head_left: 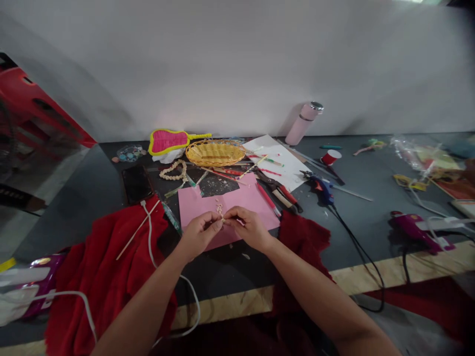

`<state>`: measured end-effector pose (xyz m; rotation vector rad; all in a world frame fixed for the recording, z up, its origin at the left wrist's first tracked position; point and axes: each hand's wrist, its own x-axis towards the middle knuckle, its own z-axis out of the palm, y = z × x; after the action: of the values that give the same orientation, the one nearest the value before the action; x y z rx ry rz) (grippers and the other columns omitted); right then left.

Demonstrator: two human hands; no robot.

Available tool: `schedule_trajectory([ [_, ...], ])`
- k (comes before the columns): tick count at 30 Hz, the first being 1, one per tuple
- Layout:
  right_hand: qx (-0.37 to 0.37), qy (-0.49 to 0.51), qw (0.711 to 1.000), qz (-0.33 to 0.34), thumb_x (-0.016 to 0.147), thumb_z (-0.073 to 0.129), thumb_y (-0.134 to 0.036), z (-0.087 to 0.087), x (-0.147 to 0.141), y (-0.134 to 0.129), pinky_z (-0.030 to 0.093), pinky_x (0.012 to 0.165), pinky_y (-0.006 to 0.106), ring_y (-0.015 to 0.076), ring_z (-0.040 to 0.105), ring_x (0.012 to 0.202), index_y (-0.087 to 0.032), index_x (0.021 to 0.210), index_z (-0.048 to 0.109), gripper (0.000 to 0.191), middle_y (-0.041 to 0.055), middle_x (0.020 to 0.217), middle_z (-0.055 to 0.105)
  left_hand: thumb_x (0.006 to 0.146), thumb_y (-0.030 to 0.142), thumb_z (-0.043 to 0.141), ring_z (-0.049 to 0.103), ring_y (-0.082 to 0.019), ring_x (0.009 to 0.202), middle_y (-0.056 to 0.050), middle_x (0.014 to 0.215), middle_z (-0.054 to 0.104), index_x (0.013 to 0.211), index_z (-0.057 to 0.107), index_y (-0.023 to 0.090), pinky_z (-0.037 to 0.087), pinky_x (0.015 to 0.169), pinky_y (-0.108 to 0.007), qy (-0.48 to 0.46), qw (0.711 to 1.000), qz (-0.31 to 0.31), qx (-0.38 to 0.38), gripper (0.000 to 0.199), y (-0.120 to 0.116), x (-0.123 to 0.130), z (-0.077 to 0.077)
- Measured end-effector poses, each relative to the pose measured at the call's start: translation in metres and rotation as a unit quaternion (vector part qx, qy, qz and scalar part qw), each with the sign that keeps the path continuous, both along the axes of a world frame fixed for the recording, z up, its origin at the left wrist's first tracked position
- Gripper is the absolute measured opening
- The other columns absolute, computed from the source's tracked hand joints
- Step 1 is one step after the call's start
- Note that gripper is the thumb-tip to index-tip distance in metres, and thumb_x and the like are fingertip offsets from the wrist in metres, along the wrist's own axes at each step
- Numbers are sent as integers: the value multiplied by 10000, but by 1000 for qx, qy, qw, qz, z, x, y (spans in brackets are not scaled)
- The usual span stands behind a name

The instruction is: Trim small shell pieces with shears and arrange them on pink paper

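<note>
My left hand point(202, 232) and my right hand point(248, 227) meet over a pink sheet of paper point(260, 210), thumb and fingertips pinched on both. Between the fingertips is something small and pale, too small to make out. Just beyond them, several small beige pieces point(218, 203) lie on the paper. A heart-shaped beige string of pieces point(173, 170) with a green tassel rests farther back on the left. Behind the paper stands a yellow woven basket point(215, 153).
A phone point(137, 184) and red cloth point(107, 247) lie left. Pliers point(280, 190), a blue glue gun point(322, 188) with its cable, a red thread spool point(331, 157) and a pink bottle point(303, 123) are right. A purple power strip point(419, 231) sits far right.
</note>
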<state>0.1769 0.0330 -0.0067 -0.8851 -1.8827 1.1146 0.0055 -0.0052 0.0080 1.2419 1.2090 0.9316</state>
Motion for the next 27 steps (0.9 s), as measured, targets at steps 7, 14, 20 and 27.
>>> schedule_trajectory([
  [7, -51, 28, 998, 21, 845, 593, -321, -2, 0, 1, 482, 671, 254, 132, 597, 720, -195, 865, 609, 129, 15, 786, 640, 836, 364, 523, 505, -132, 665, -4, 706, 573, 807, 616, 176, 415, 613, -229, 49, 997, -35, 55, 211, 1, -3, 3],
  [14, -30, 15, 999, 34, 879, 537, -286, 3, 2, 0, 475, 691, 256, 131, 599, 760, -186, 952, 600, 139, 28, 842, 641, 874, 365, 472, 552, -155, 780, -18, 801, 611, 855, 595, 176, 428, 745, -261, 64, 995, -32, 74, 227, 2, -1, -2],
  [20, -18, -19, 1000, 7, 892, 515, -298, -1, 0, -1, 462, 682, 255, 131, 582, 735, -189, 888, 593, 134, 21, 801, 624, 880, 357, 463, 570, -164, 795, -28, 836, 639, 888, 599, 180, 430, 749, -266, 82, 993, -29, 85, 224, 1, 0, -5],
  [27, -51, -30, 998, 31, 885, 516, -316, 3, 4, -1, 432, 623, 227, 119, 561, 706, -187, 907, 589, 149, 9, 796, 624, 867, 359, 489, 563, -171, 740, -25, 780, 627, 856, 607, 196, 423, 693, -262, 126, 984, -19, 122, 202, 1, -1, -6],
])
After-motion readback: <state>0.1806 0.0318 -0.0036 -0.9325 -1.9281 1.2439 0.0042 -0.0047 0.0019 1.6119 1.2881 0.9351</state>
